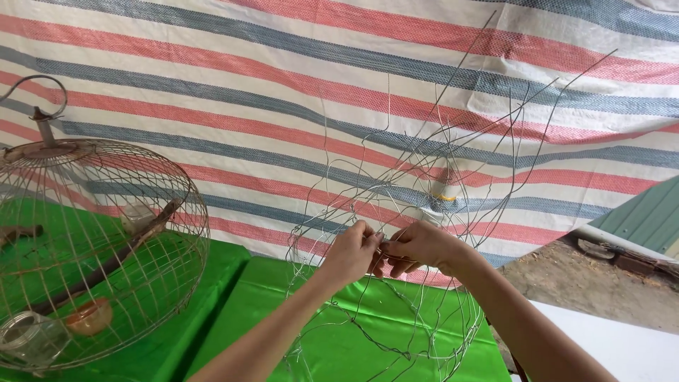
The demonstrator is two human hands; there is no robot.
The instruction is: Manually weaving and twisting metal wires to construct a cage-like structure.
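Observation:
A half-built cage frame of thin bare wire (pixel 424 177) stands on the green table cover (pixel 339 339) in the middle of the head view, with loose wire ends sticking up to the right. My left hand (pixel 351 251) and my right hand (pixel 419 246) meet at the frame's middle ring, fingertips pinched on the same wire joint. Both forearms reach up from the lower edge of the picture. A small white and yellow piece (pixel 443 192) sits inside the frame behind my right hand.
A finished round wire birdcage (pixel 99 247) with a hook on top stands at the left, holding a wooden perch, an orange cup and a clear jar. A red, blue and white striped tarp (pixel 283 85) hangs behind. Bare ground and a green roof lie at right.

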